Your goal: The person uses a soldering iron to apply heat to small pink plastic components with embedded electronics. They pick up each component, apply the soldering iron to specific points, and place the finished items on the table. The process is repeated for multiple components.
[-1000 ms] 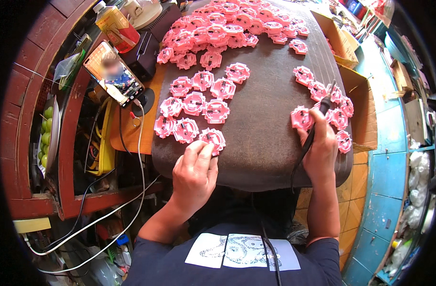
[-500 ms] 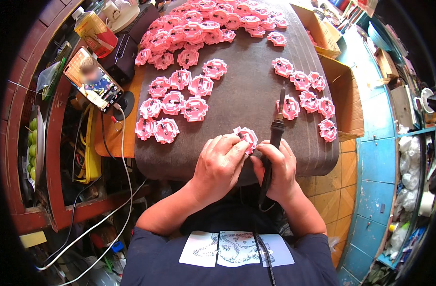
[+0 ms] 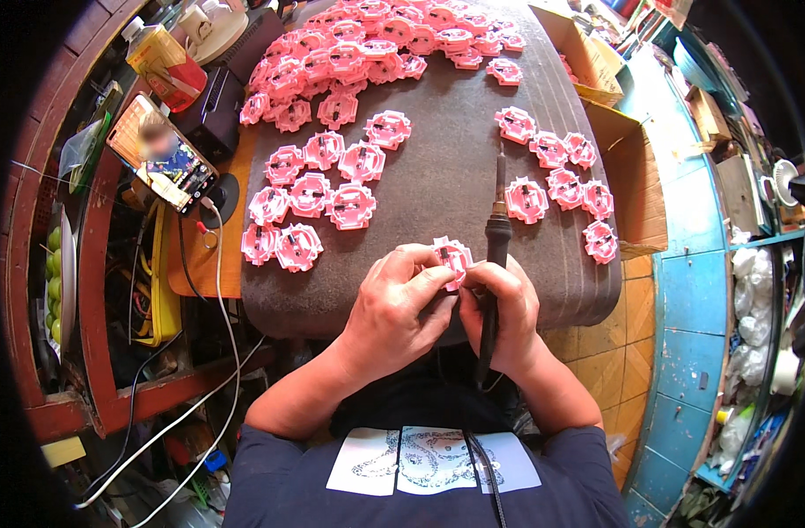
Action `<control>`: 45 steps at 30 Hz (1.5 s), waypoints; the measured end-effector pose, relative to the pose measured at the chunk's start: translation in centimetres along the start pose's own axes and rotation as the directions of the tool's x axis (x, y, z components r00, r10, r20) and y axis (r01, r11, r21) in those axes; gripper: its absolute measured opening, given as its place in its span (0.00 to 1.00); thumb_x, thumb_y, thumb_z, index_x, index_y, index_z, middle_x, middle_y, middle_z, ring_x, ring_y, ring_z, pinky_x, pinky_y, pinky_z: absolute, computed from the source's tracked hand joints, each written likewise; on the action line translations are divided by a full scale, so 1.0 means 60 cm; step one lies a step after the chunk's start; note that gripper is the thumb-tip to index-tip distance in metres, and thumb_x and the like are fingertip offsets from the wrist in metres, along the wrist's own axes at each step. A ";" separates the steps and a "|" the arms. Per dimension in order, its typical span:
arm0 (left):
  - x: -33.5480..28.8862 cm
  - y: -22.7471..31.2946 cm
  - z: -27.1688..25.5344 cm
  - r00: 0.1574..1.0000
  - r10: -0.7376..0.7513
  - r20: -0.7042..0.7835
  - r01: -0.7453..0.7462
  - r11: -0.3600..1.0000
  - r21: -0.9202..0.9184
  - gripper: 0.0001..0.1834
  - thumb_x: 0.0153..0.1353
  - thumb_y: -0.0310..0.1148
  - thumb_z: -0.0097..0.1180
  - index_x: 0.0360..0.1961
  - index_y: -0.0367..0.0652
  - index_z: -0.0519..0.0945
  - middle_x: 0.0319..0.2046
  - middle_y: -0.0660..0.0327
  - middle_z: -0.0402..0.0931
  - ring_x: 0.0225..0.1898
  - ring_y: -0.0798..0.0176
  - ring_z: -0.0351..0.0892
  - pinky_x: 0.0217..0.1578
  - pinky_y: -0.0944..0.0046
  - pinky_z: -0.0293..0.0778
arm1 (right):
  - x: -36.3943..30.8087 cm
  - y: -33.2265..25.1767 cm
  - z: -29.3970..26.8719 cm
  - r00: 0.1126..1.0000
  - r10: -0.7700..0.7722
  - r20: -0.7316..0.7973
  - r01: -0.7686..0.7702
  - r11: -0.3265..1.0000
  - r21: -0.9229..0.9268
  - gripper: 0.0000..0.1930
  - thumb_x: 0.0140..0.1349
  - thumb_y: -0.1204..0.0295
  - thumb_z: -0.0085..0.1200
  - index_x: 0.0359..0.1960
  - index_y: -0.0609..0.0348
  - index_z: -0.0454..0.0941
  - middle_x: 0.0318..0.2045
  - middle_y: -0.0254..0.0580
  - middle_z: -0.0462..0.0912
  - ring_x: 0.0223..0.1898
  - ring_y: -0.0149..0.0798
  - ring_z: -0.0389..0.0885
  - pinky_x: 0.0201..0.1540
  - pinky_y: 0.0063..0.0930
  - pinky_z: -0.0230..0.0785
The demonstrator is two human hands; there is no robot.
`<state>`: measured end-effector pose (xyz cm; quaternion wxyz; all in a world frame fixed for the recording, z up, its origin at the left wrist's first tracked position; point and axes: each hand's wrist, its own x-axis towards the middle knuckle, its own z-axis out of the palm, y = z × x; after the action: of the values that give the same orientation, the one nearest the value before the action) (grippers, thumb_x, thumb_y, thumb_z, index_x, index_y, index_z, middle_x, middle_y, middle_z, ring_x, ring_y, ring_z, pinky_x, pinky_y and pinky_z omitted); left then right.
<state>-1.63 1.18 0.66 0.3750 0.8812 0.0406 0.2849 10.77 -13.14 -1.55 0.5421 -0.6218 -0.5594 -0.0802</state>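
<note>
At the near edge of the table, a pink plastic part (image 3: 455, 255) with a notched outline is held up between both hands. My left hand (image 3: 386, 304) is closed on it, thumb and fingers pinching its left side. My right hand (image 3: 513, 308) grips a black-handled soldering iron (image 3: 497, 233), its metal tip pointing away from me, clear of the held part. Thumb and forefinger of that same hand meet at the part's lower right edge; what they pinch there is hidden. Similar pink parts with dark pieces in them lie left (image 3: 350, 206) and right (image 3: 525, 201) of my hands.
A large heap of pink parts (image 3: 345, 57) covers the far end of the dark tabletop (image 3: 437, 158). On the left stand a phone (image 3: 162, 154) on a holder, its white cable, and a bottle (image 3: 165, 66). Cardboard boxes (image 3: 627, 167) adjoin the right edge, near blue cabinets (image 3: 697, 326).
The soldering iron has tilted slightly leftward, more upright in view. Both hands have shifted a little around the held pink part, which they still grip. The whole view has moved slightly.
</note>
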 end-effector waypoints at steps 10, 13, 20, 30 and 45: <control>0.007 -0.005 0.002 0.998 -0.037 0.051 0.036 0.999 0.012 0.11 0.58 0.23 0.70 0.42 0.42 0.88 0.41 0.56 0.82 0.42 0.49 0.84 0.45 0.52 0.77 | -0.007 -0.003 -0.001 0.995 0.093 -0.016 -0.092 0.992 0.090 0.24 0.61 0.89 0.62 0.58 0.63 0.72 0.40 0.46 0.83 0.34 0.34 0.82 0.37 0.25 0.76; 0.008 -0.002 0.004 0.997 -0.051 0.051 0.050 0.999 0.022 0.09 0.59 0.24 0.70 0.41 0.42 0.87 0.41 0.56 0.83 0.42 0.49 0.84 0.45 0.52 0.77 | -0.017 -0.003 0.002 0.993 0.096 -0.073 -0.091 0.994 0.068 0.25 0.59 0.88 0.63 0.58 0.62 0.72 0.42 0.50 0.84 0.35 0.45 0.83 0.38 0.36 0.78; 0.007 0.000 0.008 0.998 -0.062 0.031 0.060 0.997 0.056 0.08 0.59 0.26 0.70 0.40 0.41 0.87 0.40 0.56 0.83 0.42 0.49 0.84 0.46 0.52 0.76 | -0.022 -0.011 -0.011 0.988 -0.154 -0.024 0.150 0.982 -0.116 0.25 0.56 0.85 0.66 0.55 0.60 0.72 0.48 0.58 0.87 0.39 0.55 0.88 0.42 0.44 0.82; 0.005 0.004 0.012 0.996 -0.092 -0.014 0.092 0.995 0.035 0.09 0.58 0.25 0.70 0.41 0.43 0.88 0.41 0.57 0.84 0.42 0.50 0.85 0.46 0.53 0.77 | -0.020 -0.011 -0.003 0.994 -0.107 -0.020 0.104 0.985 -0.137 0.21 0.63 0.85 0.64 0.55 0.58 0.70 0.44 0.58 0.87 0.37 0.54 0.87 0.42 0.46 0.82; 0.004 0.004 0.006 0.996 -0.080 0.030 0.078 0.995 0.065 0.11 0.57 0.24 0.70 0.43 0.43 0.87 0.43 0.55 0.84 0.44 0.48 0.85 0.47 0.52 0.78 | -0.028 0.010 0.010 0.991 -0.114 -0.069 0.107 0.989 -0.102 0.33 0.46 0.82 0.69 0.58 0.58 0.75 0.47 0.51 0.86 0.39 0.55 0.85 0.42 0.46 0.78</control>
<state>-1.27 0.86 0.71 0.3585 0.8949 0.0785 0.2539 10.33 -13.60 -3.32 0.5263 -0.6122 -0.5678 -0.1605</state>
